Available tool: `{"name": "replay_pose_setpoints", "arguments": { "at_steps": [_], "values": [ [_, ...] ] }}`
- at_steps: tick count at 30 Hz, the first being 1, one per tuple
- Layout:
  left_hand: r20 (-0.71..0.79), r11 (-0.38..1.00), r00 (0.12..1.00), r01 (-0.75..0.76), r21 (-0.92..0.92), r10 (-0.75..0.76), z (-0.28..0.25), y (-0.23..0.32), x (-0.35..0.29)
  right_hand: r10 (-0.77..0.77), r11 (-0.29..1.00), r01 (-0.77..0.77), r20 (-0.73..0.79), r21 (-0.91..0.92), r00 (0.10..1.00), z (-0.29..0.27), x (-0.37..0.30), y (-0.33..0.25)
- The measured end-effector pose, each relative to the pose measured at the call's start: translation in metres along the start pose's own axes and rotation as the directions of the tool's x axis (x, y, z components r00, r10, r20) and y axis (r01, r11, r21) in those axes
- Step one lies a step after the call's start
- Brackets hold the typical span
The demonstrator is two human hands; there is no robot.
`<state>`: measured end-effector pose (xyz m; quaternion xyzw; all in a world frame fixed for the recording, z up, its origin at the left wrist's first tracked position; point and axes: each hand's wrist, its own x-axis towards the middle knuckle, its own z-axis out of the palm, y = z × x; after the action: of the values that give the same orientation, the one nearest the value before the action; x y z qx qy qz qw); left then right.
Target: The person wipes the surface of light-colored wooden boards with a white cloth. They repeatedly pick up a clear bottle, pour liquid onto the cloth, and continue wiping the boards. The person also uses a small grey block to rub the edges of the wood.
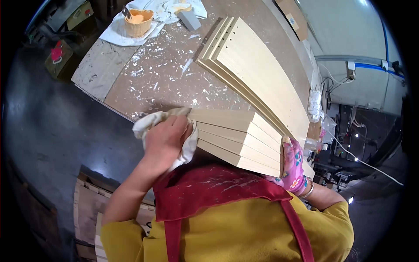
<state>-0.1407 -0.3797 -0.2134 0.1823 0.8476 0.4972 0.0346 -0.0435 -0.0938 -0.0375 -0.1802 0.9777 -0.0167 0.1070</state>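
A stack of several pale wooden boards (221, 131) lies in front of me at the table's near edge, close to my red apron. My left hand (165, 139) is bare and closed round a crumpled white cloth (146, 123), pressing it against the stack's left end. At the right end my right hand (293, 168), in a pink flowered glove, grips the boards. Its thumb rests along the end of the stack, and the other fingers are mostly hidden.
Beyond the stack lie more pale boards (262, 65), one with small holes. The paint-spotted table (161, 78) carries an orange tub of filler (139, 27), a grey block (189, 20) and white cloths (115, 32) at its far left. A clear bottle (315, 145) is at the right.
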Motion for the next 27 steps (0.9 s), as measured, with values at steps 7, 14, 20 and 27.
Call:
{"name": "replay_pose_setpoints", "arguments": {
  "at_steps": [7,14,20,27],
  "values": [
    [0.059,0.623,0.924,0.3,-0.722,-0.377,-0.053,0.017,-0.013,-0.001,0.998,0.0,-0.023,-0.059,1.0,0.004,-0.002,0.001],
    [-0.286,0.864,0.896,-0.418,-0.28,0.341,-0.035,0.069,0.028,-0.025,0.998,0.021,-0.066,-0.067,0.997,0.005,0.001,0.003],
    [0.045,0.975,0.974,-0.219,-0.043,0.221,-0.019,0.016,0.014,0.036,0.999,-0.037,-0.053,-0.021,0.998,0.009,0.0,0.004],
    [-0.25,0.9,0.909,-0.386,-0.202,0.333,-0.008,0.042,0.016,-0.001,1.0,0.001,-0.029,0.001,1.0,-0.002,0.006,-0.001]
  ]
}}
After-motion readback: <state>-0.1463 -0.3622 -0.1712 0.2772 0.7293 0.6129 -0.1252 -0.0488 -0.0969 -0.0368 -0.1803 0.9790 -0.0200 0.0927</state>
